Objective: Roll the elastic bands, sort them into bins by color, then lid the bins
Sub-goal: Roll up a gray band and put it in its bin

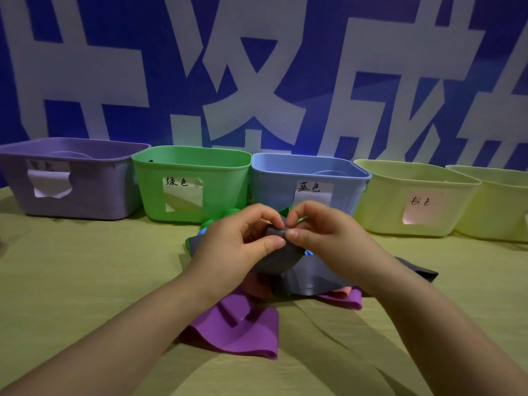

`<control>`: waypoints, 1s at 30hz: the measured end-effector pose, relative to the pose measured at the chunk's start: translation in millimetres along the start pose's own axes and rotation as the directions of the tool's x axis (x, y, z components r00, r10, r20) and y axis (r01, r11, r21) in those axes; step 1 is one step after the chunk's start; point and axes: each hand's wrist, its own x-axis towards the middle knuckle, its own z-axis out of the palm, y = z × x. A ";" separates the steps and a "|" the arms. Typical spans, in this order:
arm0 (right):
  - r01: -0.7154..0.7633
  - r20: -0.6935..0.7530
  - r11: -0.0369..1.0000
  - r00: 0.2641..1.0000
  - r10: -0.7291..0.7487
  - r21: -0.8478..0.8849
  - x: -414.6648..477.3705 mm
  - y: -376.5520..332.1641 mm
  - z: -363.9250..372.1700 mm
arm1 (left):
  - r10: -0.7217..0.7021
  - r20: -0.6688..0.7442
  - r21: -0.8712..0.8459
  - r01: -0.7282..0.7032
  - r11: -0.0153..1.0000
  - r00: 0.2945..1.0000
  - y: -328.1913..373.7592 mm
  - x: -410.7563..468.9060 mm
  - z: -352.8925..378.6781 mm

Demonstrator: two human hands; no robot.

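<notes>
- Elastic bands [274, 281]: loose pile on the table [85, 281], front-centre, just in front of the green and blue bins. None looks rolled.
- Pile make-up: grey band [311, 270] on top, purple band [237, 330] flat and nearest the camera, pink band [341, 294] under the grey. Bits of green band [217, 221] and blue band [203, 231] poke out behind the hands.
- Left hand [237, 244]: thumb and fingers pinch one end of the grey band, held up off the pile.
- Right hand [323, 232]: pinches the same end, fingertips meeting the left's. The end looks curled over, so probably the very start of a roll.
- Bins: five in a row at the back of the table, against the blue backdrop [160, 52]. They run purple bin [108, 195], green bin [223, 190], blue bin [274, 184], yellow bin [385, 201], then second yellow bin [500, 207], cut off at the right edge.
- All five are open-topped, and no lid is on any.
- Contents: insides mostly hidden from this angle. There are rounded shapes inside the purple and blue bins; cannot tell what they are. No band is seen in any bin.
- Progress: early. One band is at the start of rolling; the others lie unrolled.
- Left to do: all the sorting and all the lidding.
- Which bin takes grey is unclear. The purple bin's label is curled and unreadable, and the last bin's label is out of view.
</notes>
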 end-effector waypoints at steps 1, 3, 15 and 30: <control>-0.022 0.017 0.998 1.000 0.021 0.060 0.2 0.4 -0.6 | 0.015 0.002 0.036 -0.015 0.999 1.000 0.6 -0.2 -0.9; -0.060 0.047 0.990 0.997 0.054 0.131 0.6 0.4 -1.0 | 0.069 -0.001 0.142 -0.068 0.988 0.998 1.3 -0.9 -3.4; -0.052 -0.050 0.999 0.997 0.052 0.009 0.1 -4.3 2.4 | 0.270 -0.018 0.477 -0.229 0.848 0.963 -2.0 -0.5 -6.2; -0.077 -0.049 0.997 0.996 0.078 0.026 0.5 -2.6 -0.3 | 0.151 -0.100 0.337 -0.109 0.935 0.984 -1.9 -2.9 -1.8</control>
